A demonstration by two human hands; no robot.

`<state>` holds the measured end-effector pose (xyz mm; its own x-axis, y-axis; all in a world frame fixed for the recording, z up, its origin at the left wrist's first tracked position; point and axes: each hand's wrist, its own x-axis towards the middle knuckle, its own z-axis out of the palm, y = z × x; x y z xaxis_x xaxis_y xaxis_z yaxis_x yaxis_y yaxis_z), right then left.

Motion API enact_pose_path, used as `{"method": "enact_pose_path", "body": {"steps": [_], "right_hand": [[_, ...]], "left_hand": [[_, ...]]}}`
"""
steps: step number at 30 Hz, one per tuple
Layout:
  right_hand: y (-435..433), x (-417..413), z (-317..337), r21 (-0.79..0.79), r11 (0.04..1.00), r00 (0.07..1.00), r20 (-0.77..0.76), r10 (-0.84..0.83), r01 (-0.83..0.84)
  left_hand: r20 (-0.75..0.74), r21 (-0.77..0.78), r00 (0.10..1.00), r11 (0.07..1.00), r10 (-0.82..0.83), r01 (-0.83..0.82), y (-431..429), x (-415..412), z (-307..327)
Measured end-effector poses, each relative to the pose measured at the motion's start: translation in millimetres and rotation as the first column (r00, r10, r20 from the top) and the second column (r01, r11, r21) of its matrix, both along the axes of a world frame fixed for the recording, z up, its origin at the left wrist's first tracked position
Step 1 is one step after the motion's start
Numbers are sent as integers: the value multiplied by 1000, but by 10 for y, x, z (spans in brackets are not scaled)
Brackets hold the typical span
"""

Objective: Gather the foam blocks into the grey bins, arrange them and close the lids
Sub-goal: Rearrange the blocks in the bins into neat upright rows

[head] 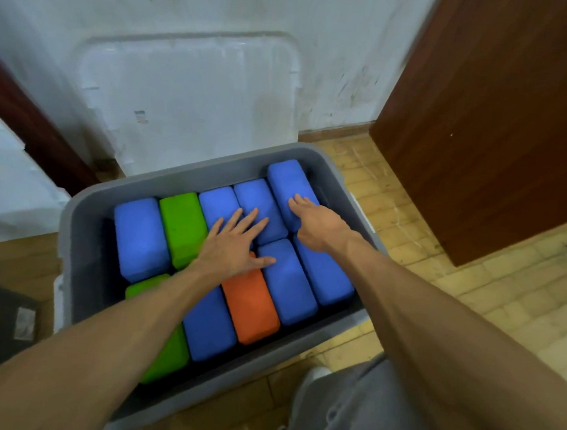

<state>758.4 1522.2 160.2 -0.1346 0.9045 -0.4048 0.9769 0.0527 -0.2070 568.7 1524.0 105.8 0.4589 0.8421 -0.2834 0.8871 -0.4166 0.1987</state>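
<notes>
A grey bin (pixel 79 238) stands on the floor, filled with foam blocks in two rows. The back row holds a blue block (pixel 140 237), a green block (pixel 182 226) and more blue ones; the far right blue block (pixel 286 185) sits higher, tilted. The front row has a green block (pixel 168 356), a blue block (pixel 209 325), an orange block (pixel 250 307) and two blue blocks (pixel 305 280). My left hand (pixel 233 245) lies flat with spread fingers on the middle blocks. With straight fingers, my right hand (pixel 314 221) presses on the raised blue block.
The bin's translucent white lid (pixel 186 96) leans upright against the white wall behind the bin. A brown wooden door (pixel 490 126) stands at the right. Tiled floor (pixel 467 288) surrounds the bin. My grey trouser leg (pixel 358 406) is at the bottom.
</notes>
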Motion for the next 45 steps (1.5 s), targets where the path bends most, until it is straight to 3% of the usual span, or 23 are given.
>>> {"method": "enact_pose_path", "body": {"steps": [7,18,21,23,25,27,32,39,45], "right_hand": [[41,-110,-224,-24,1000,998,56,-15,17],[-19,-168,-349,-65,997,998,47,-32,35],[-76,-171,-289,-94,992,997,15,-78,79],[-121,-221,-243,-103,992,993,95,-69,79],[-169,-364,-211,-5,999,980,194,-43,45],[-206,-587,-171,96,994,985,166,40,-57],[-258,-1258,-140,-72,940,943,-36,331,-333],[-362,-1510,-267,-67,891,892,41,451,-448],[-288,-1548,-288,-89,869,864,93,494,-487]], "left_hand": [[25,34,999,999,-22,21,25,-80,-77],[166,-53,986,998,-23,32,34,-136,-29],[360,-45,928,995,98,-88,-90,-385,94],[392,55,905,977,168,-205,-182,-683,166],[345,129,905,942,249,-308,-237,-1039,222],[256,85,911,931,323,-354,-287,-1368,254],[-87,-111,980,976,180,-189,-557,-1732,193],[-195,-23,975,993,106,-113,-643,-1726,285],[-272,-67,961,995,52,-73,-616,-1710,288]]}}
